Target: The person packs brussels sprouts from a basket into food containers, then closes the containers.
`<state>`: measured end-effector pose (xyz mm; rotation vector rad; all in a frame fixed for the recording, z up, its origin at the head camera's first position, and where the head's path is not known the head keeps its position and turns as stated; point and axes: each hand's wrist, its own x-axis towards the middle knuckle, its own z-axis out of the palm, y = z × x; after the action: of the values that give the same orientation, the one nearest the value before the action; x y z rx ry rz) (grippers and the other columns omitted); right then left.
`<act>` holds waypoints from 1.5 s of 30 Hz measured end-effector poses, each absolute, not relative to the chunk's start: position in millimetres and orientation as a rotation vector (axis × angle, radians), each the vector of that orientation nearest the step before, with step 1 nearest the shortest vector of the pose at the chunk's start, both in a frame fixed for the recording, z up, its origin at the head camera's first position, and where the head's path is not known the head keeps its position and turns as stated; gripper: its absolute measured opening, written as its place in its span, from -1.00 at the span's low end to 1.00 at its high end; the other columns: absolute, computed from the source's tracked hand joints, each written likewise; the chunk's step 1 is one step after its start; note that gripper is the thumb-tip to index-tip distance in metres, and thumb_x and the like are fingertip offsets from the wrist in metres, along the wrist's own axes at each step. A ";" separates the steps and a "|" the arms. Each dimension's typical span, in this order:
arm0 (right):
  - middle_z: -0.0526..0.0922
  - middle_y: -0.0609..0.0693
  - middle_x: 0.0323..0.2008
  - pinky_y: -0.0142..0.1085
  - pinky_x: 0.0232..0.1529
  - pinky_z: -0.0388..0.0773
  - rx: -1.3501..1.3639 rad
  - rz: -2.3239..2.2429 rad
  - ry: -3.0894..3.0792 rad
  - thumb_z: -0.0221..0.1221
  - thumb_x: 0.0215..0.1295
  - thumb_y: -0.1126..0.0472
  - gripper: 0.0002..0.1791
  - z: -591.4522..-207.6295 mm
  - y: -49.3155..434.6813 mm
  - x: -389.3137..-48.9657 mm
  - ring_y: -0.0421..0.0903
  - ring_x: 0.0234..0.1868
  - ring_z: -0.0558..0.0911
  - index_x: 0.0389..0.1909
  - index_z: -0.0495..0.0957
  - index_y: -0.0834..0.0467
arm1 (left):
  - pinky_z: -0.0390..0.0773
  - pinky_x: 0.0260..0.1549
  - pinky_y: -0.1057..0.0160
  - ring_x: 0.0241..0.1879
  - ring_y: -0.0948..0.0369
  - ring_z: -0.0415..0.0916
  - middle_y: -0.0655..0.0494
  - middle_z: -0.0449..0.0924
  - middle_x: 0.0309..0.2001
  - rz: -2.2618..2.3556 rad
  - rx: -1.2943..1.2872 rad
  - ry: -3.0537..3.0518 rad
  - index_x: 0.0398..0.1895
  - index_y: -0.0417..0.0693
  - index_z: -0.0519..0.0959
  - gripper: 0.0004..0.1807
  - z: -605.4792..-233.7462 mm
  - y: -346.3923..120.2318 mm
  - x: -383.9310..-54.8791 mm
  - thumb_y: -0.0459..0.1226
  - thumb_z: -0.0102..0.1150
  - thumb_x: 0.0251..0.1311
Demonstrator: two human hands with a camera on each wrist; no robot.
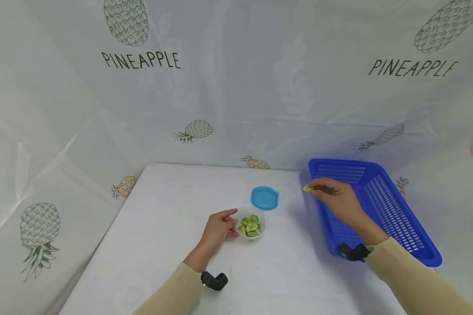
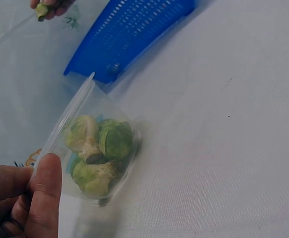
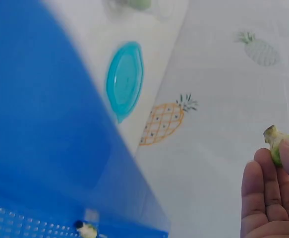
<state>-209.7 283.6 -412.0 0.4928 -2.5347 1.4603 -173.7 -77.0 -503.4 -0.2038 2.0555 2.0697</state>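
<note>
My left hand (image 1: 216, 231) pinches the rim of a clear plastic bowl (image 1: 263, 222) between thumb and fingers. Several green Brussels sprouts (image 1: 251, 226) lie inside it; the left wrist view shows them through the bowl's wall (image 2: 118, 106). Raised over the left edge of the blue basket, my right hand (image 1: 339, 202) holds a single Brussels sprout (image 1: 308, 188) at its fingertips. In the right wrist view, the thumb presses this sprout (image 3: 275, 144) against the fingers, its cut stem pointing up.
A perforated blue basket (image 1: 326, 218) stands on the right of the white table (image 1: 173, 205). Another sprout (image 3: 87, 230) shows inside it in the right wrist view. Behind the bowl lies a light-blue lid (image 1: 265, 198). A pineapple-print sheet (image 1: 236, 96) hangs at the back.
</note>
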 end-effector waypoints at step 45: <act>0.77 0.01 -0.08 -0.31 -0.03 0.70 0.597 1.655 -2.542 0.35 0.38 0.37 -0.78 -479.4 150.4 -196.6 -0.04 -0.03 0.71 -0.01 0.75 0.09 | 0.81 -0.37 0.28 -0.40 0.25 0.57 0.09 0.46 -0.33 2.066 -0.202 2.042 0.42 -0.28 0.51 -0.51 -503.9 -78.4 -176.1 -0.44 0.20 0.45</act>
<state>-196.6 150.4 -479.4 0.5966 -2.5415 1.6552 -176.1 -78.4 -503.9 -0.2020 2.0420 2.0656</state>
